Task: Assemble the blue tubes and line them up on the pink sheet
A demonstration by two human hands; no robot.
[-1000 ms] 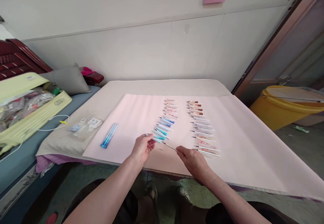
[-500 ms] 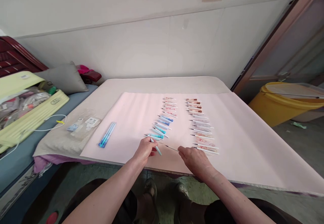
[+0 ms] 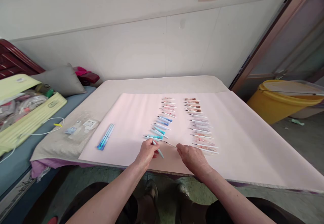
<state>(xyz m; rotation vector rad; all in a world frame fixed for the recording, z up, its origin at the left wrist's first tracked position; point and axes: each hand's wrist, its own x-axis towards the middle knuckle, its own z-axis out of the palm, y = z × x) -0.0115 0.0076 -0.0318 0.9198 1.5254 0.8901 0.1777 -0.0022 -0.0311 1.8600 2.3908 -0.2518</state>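
Note:
My left hand (image 3: 147, 152) is closed round a blue-and-white pen barrel (image 3: 158, 151) that points down to the right, just above the pink sheet (image 3: 131, 116). My right hand (image 3: 190, 156) pinches a thin dark refill (image 3: 170, 144) whose tip points left toward the barrel. Just beyond my hands lie two columns of pens: a left column (image 3: 163, 119) with blue ones near me and pink ones farther off, and a right column (image 3: 199, 124) of pink and brown ones.
Two or three blue pens (image 3: 105, 136) lie together at the sheet's left. Small packets (image 3: 81, 127) sit on the beige cloth beside it. A yellow case (image 3: 27, 112) and grey pillow (image 3: 60, 79) are at the left; a yellow bin (image 3: 283, 99) stands at the right.
My left hand has lowered toward the sheet and turned the pen barrel so it points down to the right. My right hand has barely moved with the refill.

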